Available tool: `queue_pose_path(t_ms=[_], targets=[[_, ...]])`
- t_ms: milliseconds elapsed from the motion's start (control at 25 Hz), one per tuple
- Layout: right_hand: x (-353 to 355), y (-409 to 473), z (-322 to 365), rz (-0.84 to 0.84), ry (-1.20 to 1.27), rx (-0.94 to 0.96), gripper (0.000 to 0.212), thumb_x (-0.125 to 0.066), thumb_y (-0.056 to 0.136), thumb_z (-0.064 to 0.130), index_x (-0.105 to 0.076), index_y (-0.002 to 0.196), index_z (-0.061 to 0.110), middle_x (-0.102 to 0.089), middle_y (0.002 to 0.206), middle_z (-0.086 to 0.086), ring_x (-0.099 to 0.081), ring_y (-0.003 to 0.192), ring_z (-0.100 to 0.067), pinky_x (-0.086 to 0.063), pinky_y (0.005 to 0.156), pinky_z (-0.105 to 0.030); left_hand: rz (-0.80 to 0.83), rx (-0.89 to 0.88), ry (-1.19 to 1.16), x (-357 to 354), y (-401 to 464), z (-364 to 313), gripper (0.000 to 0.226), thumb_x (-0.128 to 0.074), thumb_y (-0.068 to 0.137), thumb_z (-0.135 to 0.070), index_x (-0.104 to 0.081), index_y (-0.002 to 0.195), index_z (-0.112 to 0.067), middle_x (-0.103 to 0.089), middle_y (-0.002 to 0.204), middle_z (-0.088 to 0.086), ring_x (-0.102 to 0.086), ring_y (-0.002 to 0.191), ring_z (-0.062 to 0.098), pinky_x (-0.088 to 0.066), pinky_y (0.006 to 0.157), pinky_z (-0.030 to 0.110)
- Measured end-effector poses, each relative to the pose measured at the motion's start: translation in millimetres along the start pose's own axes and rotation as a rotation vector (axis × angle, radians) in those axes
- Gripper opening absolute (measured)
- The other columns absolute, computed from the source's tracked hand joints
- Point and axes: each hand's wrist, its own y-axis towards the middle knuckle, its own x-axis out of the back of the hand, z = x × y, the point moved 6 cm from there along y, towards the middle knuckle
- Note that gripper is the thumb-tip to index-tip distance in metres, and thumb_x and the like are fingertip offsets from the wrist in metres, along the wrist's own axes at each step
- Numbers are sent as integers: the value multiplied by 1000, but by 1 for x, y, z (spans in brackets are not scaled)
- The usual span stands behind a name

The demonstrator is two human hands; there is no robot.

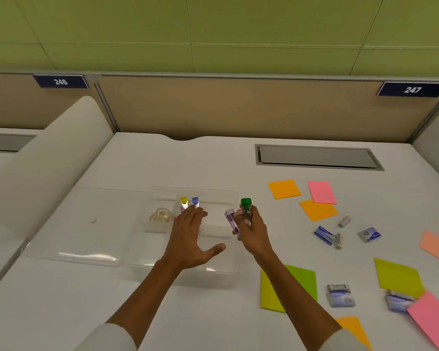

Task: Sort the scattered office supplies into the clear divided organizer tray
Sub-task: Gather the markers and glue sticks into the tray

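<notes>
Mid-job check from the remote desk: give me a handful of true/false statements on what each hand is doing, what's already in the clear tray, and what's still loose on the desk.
1. The right hand grips a green-capped tube and a purple-capped tube. True.
2. The left hand is closed around a roll of tape. False: it is open, fingers spread over the clear divided organizer tray; the clear tape roll lies in a tray compartment beside it.
3. A yellow-capped tube and a blue-capped tube are already in the tray. True.
4. All sticky notes are in the tray. False: orange, pink and green notes lie loose on the white desk.
5. Small blue-and-white packets remain on the desk. True.
</notes>
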Motion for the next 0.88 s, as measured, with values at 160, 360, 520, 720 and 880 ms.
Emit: queue_pose_path(t_ms=[160, 360, 520, 720, 880], targets=[[-44, 22, 22, -97, -271, 170, 25, -55, 97, 39, -52, 112, 18, -66, 101, -5, -65, 89, -21, -55, 80, -40, 100, -9, 131, 2, -21, 30, 104, -52, 68, -83, -37, 144, -13, -31, 156, 5, -17, 148, 22, -20, 117, 48], [-78, 45, 23, -155, -595, 84, 33, -45, 102, 34, -45, 127, 12, -57, 119, -13, -64, 98, -32, -55, 85, -48, 212, 19, 220, -10, -32, 49, 119, -28, 67, -93, -9, 154, -14, -2, 163, 4, 6, 151, 21, -2, 121, 48], [-87, 52, 9, -178, -747, -64, 32, -43, 103, 31, -43, 127, 10, -53, 120, -14, -65, 95, -34, -56, 82, -47, 266, 79, 256, -19, -31, 55, 121, -13, 63, -96, -6, 154, -16, -3, 164, 2, 6, 151, 19, 2, 121, 50], [-91, 50, -2, -145, -720, -151, 48, -56, 97, 31, -37, 135, 9, -43, 135, -14, -61, 109, -34, -55, 88, -44, 301, 117, 269, -24, -30, 60, 122, -6, 60, -97, -1, 154, -19, 0, 164, 1, 6, 151, 19, 4, 120, 53], [-94, 34, 6, -146, -724, 37, 44, -55, 96, 34, -46, 133, 10, -50, 135, -12, -56, 117, -30, -52, 94, -39, 265, 119, 245, -21, -30, 60, 118, -12, 65, -95, -4, 154, -18, -2, 164, 4, 4, 151, 20, -1, 121, 51]])
